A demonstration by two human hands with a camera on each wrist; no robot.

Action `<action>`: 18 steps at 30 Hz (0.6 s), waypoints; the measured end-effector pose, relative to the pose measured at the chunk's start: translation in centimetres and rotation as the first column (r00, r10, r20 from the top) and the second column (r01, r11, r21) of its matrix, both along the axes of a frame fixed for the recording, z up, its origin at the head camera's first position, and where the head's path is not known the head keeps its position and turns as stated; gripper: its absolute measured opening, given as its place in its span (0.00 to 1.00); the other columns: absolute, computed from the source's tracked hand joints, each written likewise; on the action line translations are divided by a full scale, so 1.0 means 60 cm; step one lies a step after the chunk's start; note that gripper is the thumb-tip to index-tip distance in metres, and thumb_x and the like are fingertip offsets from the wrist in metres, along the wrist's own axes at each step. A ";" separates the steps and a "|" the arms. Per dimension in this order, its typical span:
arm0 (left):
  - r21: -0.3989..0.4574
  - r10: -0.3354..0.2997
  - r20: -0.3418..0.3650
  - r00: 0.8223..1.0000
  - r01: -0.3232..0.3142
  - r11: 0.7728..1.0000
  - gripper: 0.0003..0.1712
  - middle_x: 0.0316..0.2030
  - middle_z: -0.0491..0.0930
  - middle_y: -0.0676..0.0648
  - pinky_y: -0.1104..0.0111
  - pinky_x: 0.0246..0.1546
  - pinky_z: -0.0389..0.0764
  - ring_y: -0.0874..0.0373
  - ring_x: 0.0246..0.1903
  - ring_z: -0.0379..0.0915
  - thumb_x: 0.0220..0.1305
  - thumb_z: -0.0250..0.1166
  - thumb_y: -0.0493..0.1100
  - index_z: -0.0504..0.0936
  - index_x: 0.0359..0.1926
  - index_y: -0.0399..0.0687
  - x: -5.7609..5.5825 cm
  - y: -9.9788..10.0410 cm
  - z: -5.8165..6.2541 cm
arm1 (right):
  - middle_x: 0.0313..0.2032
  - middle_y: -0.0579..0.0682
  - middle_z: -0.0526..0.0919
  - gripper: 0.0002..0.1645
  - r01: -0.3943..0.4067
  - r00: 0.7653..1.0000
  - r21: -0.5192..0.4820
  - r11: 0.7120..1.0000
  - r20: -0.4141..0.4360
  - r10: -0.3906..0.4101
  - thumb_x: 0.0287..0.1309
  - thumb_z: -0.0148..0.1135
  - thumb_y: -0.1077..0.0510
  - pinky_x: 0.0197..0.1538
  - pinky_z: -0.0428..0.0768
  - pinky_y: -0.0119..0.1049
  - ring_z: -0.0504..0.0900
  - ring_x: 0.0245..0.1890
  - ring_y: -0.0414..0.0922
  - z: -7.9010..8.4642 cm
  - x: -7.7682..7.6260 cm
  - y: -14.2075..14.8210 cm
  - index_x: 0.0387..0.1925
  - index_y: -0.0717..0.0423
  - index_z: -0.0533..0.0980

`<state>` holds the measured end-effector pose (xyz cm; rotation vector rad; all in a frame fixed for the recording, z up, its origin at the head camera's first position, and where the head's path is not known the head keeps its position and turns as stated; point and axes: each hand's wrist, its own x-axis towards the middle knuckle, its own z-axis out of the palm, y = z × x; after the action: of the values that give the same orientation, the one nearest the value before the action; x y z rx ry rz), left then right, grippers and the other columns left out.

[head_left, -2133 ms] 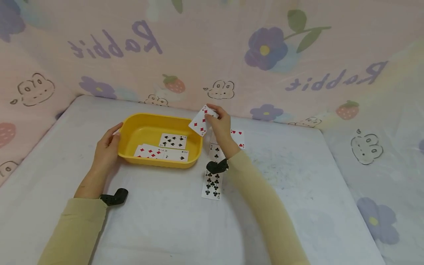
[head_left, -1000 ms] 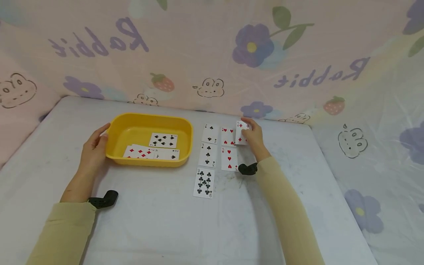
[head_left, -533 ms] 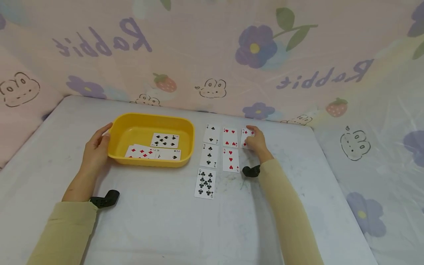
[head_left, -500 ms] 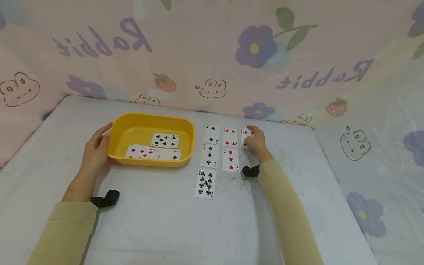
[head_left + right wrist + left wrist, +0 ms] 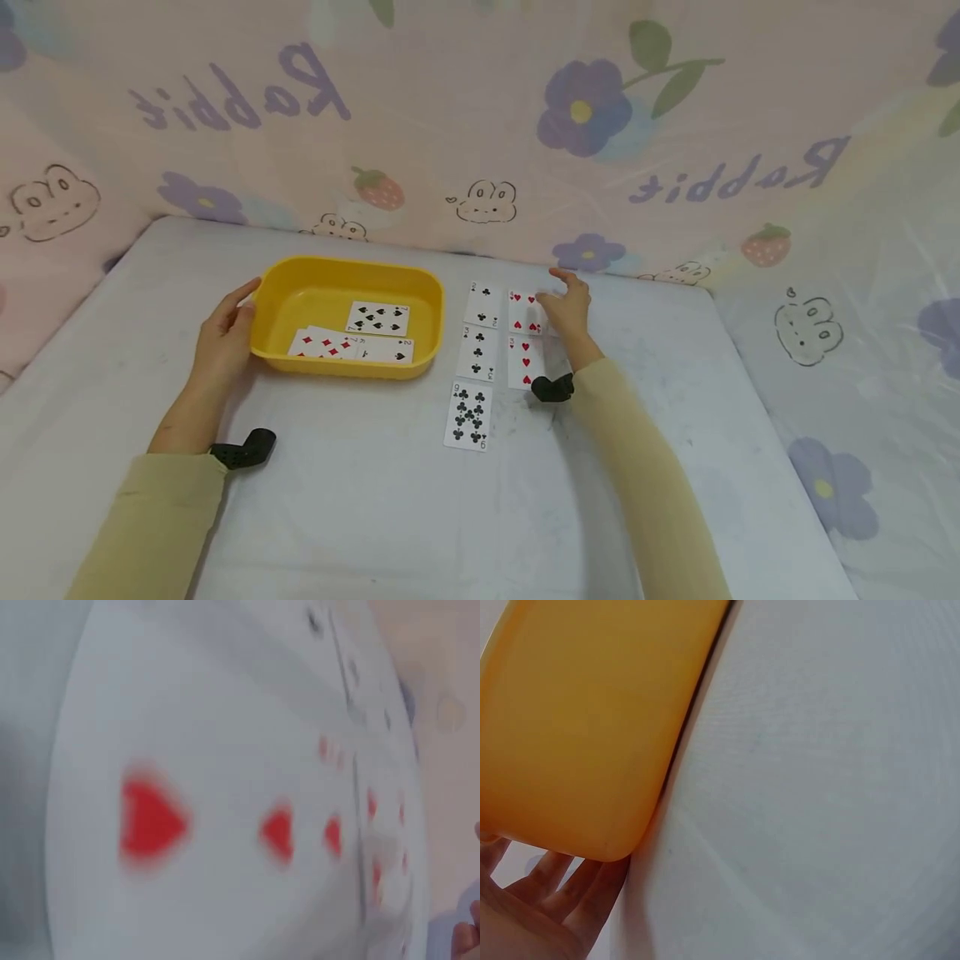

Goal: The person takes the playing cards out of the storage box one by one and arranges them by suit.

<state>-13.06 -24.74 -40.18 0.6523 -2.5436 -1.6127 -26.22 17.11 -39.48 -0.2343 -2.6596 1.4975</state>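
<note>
My left hand (image 5: 223, 337) rests against the left end of a yellow plastic tub (image 5: 347, 367); in the left wrist view its fingers (image 5: 592, 896) touch the end wall. Inside lie the seven of spades (image 5: 378, 318), a diamond card (image 5: 324, 343) and other overlapping cards. My right hand (image 5: 567, 310), thumb and forefinger spread apart, hovers at the right end of the laid-out cards, holding nothing visible. It hides the spot where the five of diamonds was. By the thumb lies the four of hearts (image 5: 524, 312), above the three of hearts (image 5: 525, 362).
A column of clubs stands left of the hearts: the two (image 5: 481, 306), the three (image 5: 476, 354) and the nine (image 5: 468, 417). A white cloth covers the table (image 5: 360, 500). A patterned curtain (image 5: 450, 100) hangs along its back edge.
The right hand carried the five of diamonds from over the tub and set it right of the four of hearts. It has since let go, lifted and shifted slightly left. The left hand stays put.
</note>
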 end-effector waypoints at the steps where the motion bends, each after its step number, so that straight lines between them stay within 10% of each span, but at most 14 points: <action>1: -0.002 -0.002 -0.003 1.000 0.002 1.000 0.28 0.69 0.59 0.39 0.52 0.64 0.65 0.47 0.56 0.59 0.75 0.33 0.56 0.53 0.73 0.72 0.000 0.000 0.000 | 0.67 0.59 0.61 0.31 -0.010 0.999 -0.039 0.999 -0.031 0.009 0.56 0.60 0.64 0.67 0.63 0.50 0.56 0.68 0.57 0.003 0.000 -0.012 0.63 0.58 0.69; 7: 0.016 -0.007 -0.004 1.000 0.007 1.000 0.28 0.70 0.59 0.38 0.51 0.65 0.64 0.46 0.58 0.59 0.75 0.33 0.57 0.53 0.73 0.72 -0.001 0.003 0.003 | 0.62 0.58 0.68 0.27 -0.099 0.987 -0.254 0.962 -0.149 0.062 0.53 0.60 0.68 0.63 0.67 0.44 0.63 0.64 0.57 0.027 0.011 -0.092 0.58 0.63 0.72; 18: 0.009 -0.003 -0.013 1.000 0.003 1.000 0.27 0.69 0.60 0.38 0.52 0.64 0.65 0.46 0.57 0.61 0.75 0.33 0.56 0.53 0.73 0.72 0.001 0.002 0.004 | 0.57 0.56 0.73 0.25 -0.264 0.962 -0.330 0.906 -0.163 0.221 0.55 0.61 0.68 0.58 0.74 0.37 0.70 0.58 0.50 0.055 0.042 -0.219 0.56 0.60 0.73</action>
<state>-13.01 -24.61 -39.95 0.6371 -2.5303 -1.6254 -23.69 3.98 -36.17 0.1745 -2.3814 1.9871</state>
